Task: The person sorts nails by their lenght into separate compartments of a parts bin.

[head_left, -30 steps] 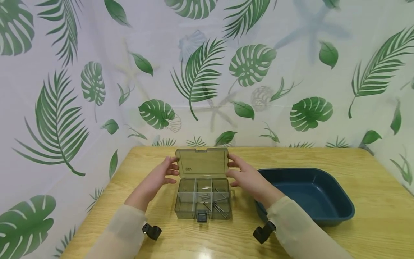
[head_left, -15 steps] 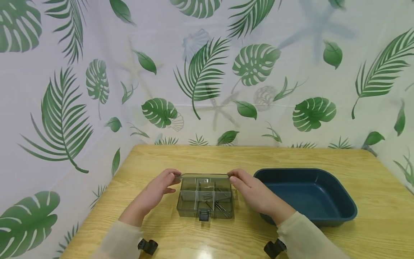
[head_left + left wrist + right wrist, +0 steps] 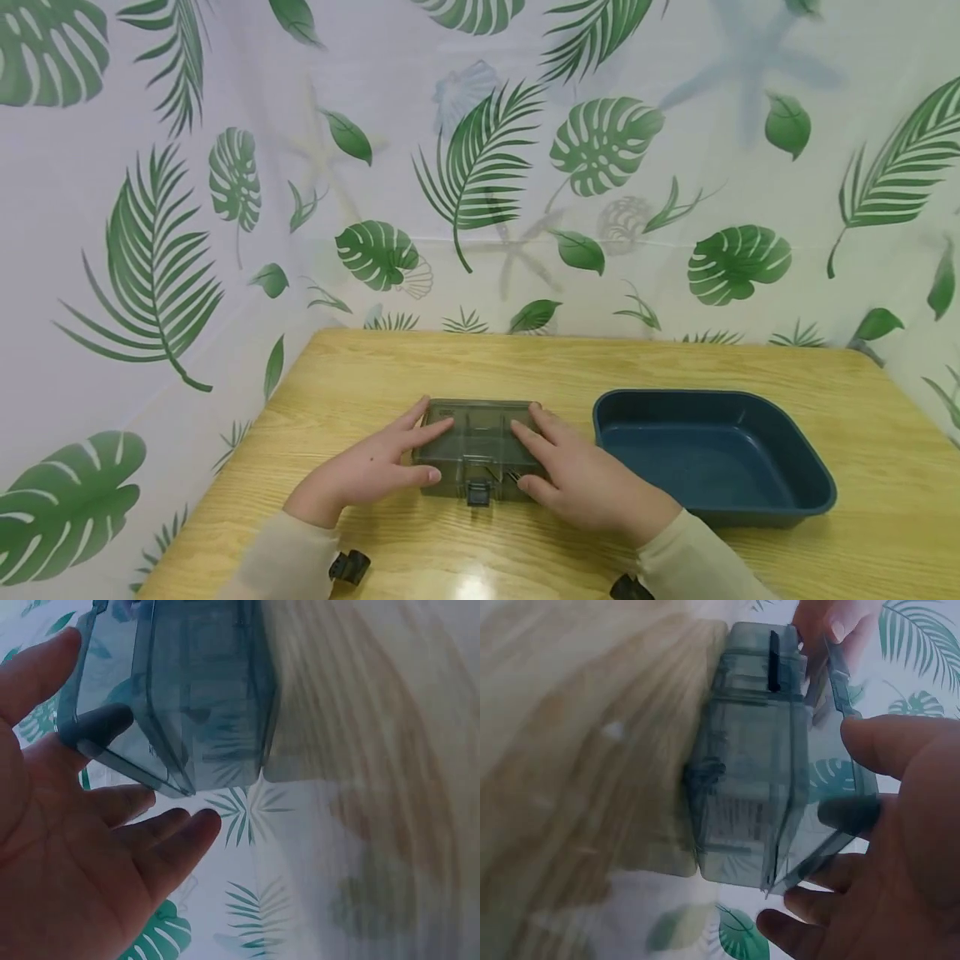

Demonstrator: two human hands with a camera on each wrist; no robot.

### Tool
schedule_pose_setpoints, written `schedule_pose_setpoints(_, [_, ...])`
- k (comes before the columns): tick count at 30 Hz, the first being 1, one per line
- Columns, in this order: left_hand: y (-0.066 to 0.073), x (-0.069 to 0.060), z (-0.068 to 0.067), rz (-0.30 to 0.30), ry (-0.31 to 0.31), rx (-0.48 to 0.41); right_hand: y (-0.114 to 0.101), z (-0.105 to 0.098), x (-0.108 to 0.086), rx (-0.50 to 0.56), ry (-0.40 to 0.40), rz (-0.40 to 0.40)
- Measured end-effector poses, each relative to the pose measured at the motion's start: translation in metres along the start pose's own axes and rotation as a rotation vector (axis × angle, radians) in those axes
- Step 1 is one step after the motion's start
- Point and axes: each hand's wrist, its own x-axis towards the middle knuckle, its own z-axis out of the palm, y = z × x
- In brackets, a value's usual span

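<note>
A smoky see-through compartment box [image 3: 450, 482] stands on the table with its lid [image 3: 487, 417] swung down over it. In both wrist views a gap still shows between lid and box. My left hand [image 3: 367, 467] rests on the lid's left side with fingers extended, the thumb near the front edge. On the right side, the extended fingers of my right hand [image 3: 588, 479] rest on the lid, thumb at the front. The front latch [image 3: 478, 493] hangs at the middle. Thin metal pieces like nails or screws show dimly through the plastic.
A deep dark blue basin [image 3: 712, 454] stands right of the box, close to my right forearm. The wooden table [image 3: 405, 362] ends at a leaf-print cloth [image 3: 480, 292] behind. Small black cameras [image 3: 349, 567] sit at the wrists.
The box's lid has gone from upright, through a half-lowered tilt, down over the compartments. Both hands have moved from the lid's side edges onto its top.
</note>
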Motion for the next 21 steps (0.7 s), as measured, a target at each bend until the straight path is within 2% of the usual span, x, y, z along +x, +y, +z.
schedule_pose_setpoints(3, [0.003, 0.001, 0.006, 0.002, -0.023, 0.067, 0.001, 0.007, 0.002, -0.078, 0.015, -0.052])
schedule_pose_setpoints(9, [0.009, 0.000, 0.015, -0.007, -0.029, 0.190, -0.003, 0.019, 0.004, -0.194, 0.007, -0.122])
schedule_pose_setpoints(14, [0.016, 0.001, 0.019, 0.008, 0.027, 0.333, -0.005, 0.025, 0.005, -0.216, 0.035, -0.098])
schedule_pose_setpoints(18, [0.023, 0.007, 0.028, -0.009, 0.087, 0.453, -0.007, 0.030, 0.010, -0.251, 0.085, -0.075])
schedule_pose_setpoints(21, [0.027, 0.011, 0.037, 0.001, 0.104, 0.501, -0.011, 0.033, 0.015, -0.269, 0.116, -0.058])
